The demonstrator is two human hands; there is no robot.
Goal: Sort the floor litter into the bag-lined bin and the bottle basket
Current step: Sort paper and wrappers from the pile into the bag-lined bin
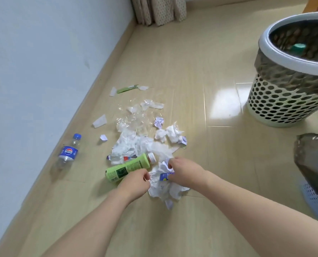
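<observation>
A heap of crumpled white paper [165,188] with a small blue wrapper [165,176] lies on the floor right in front of me. My right hand [182,171] has its fingers closed on the heap's top. My left hand [136,181] pinches its left edge. Just behind my left hand a green bottle [128,168] with a white cap lies on its side. More tissues [134,145], clear plastic film [136,117] and paper scraps [99,121] spread beyond it. A clear Pepsi bottle [68,152] with a blue cap lies near the wall.
A white perforated basket [284,101] with a dark liner stands far right, bottles with green caps inside. A second pale perforated bin [314,203] with a grey bag [314,160] sits at the right edge. The wall and skirting run along the left; curtains hang at the back.
</observation>
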